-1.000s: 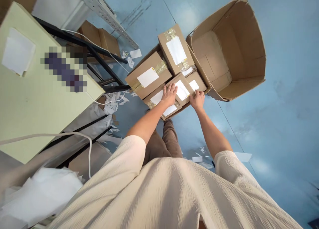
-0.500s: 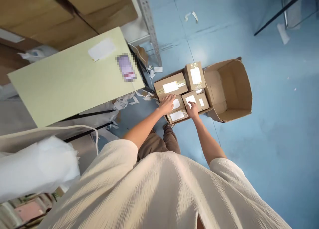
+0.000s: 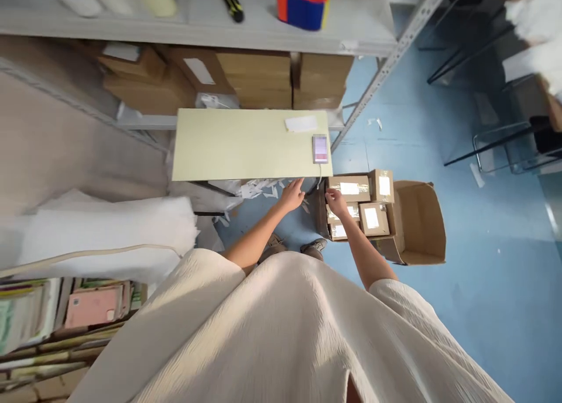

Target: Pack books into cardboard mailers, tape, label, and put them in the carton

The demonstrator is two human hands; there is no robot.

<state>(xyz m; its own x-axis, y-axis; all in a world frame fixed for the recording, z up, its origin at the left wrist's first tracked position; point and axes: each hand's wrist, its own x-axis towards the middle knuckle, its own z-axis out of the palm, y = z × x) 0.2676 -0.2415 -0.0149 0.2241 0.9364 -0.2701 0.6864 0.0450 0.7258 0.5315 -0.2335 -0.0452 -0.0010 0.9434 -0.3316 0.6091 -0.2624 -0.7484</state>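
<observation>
My left hand [image 3: 293, 196] is in the air just below the front edge of the pale yellow tabletop [image 3: 237, 145], its fingers stretched out and holding nothing. Over the left part of an open carton packed with small taped boxes is my right hand [image 3: 337, 204], fingers loosely bent and apart, with nothing visible in them. Under it are a long brown box [image 3: 362, 183] with a white label and others partly hidden by the hand and forearm. A square labelled box [image 3: 374, 219] and a taller box [image 3: 383, 186] sit at the carton's right side.
An open brown carton [image 3: 424, 227] stands at the right on the blue floor. On the tabletop lie a phone [image 3: 320, 149] with a cable and a white paper [image 3: 301, 123]. Metal shelving [image 3: 373, 93] rises behind. White wrap [image 3: 105, 227] is at the left; paper scraps [image 3: 257, 188] lie under the table.
Both hands have lifted off the boxes and moved left, the left hand clear of the carton toward the table. The view has turned and now takes in the shelf above.
</observation>
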